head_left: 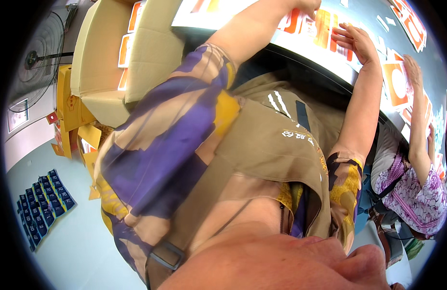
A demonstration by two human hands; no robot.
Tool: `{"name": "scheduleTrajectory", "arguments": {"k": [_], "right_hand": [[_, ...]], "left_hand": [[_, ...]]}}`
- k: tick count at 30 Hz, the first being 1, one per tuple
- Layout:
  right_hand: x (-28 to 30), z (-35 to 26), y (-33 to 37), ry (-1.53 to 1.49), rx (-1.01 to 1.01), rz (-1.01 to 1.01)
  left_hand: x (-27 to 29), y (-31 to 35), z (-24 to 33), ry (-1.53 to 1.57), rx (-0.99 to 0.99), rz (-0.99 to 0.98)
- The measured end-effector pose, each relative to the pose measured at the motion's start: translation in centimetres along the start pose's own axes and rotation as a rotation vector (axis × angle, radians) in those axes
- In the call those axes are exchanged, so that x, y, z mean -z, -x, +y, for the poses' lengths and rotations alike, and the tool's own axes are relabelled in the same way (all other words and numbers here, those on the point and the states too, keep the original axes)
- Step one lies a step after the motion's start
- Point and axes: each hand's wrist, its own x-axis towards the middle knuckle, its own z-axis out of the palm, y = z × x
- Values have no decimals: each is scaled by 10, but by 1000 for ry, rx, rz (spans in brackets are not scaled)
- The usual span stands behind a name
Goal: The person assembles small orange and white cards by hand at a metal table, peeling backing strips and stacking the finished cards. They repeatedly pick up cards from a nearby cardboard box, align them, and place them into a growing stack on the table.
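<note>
At the top edge, my left hand is partly cut off by the picture's rim. Its visible fingers are bent down toward orange-and-white printed sheets, and anything in them is hidden. To its right, my right hand hovers over or rests on the same bright sheets, fingers stretched out and apart from any firm hold. Whether its fingertips touch the sheets I cannot tell. The sheets lie on a dark-edged table with a glaring white near side.
Left of my arm stands an open cardboard box with orange-and-white packs inside. More orange-and-white pieces lie farther right, where a co-worker's arm reaches over the table. A fan, yellow cartons and a dark blue patterned mat are at far left.
</note>
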Motion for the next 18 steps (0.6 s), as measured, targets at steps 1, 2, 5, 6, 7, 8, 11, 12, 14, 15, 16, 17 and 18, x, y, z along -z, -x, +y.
{"name": "scheduleTrajectory", "arguments": {"k": [1,2,5,6,7,8,11,12,14,15,16,17,18], "right_hand": [[2,2,-1,-25,-5,-2],[5,4,-2,-51,-10,-3],[-2,-1,-5,-67,-53,-14],[-10,-7,-4,-67,-58,-34],[-7,-5,-5,-90,-84,-41],[-1,0,-7,-111,-102,-42],[10,6,-19,-212,-203,-81],[-3,0,-11,-165,-138,-19],[5,7,-14,-183,-133,-24],[-5,-7,-5,-110,-155,-41],[-6,-9,-2,-89,-139,-24],[3,-8,0,-60,-128,10],[-1,-10,2,-54,-107,34]], "left_hand": [[-1,-1,14,-19,38,-86],[-2,-5,18,-56,-10,-15],[-21,-14,10,-241,-102,211],[-43,-20,2,-309,-117,467],[-47,-24,10,-288,-30,403],[-44,-25,27,-270,52,346],[-27,-17,56,-185,165,164],[-27,-15,51,-158,203,115],[-16,-16,53,-108,259,62],[-23,-20,40,-33,297,29],[-22,-20,41,-49,313,43],[-14,-20,52,-63,324,29],[-15,-21,50,-19,343,8]]}}
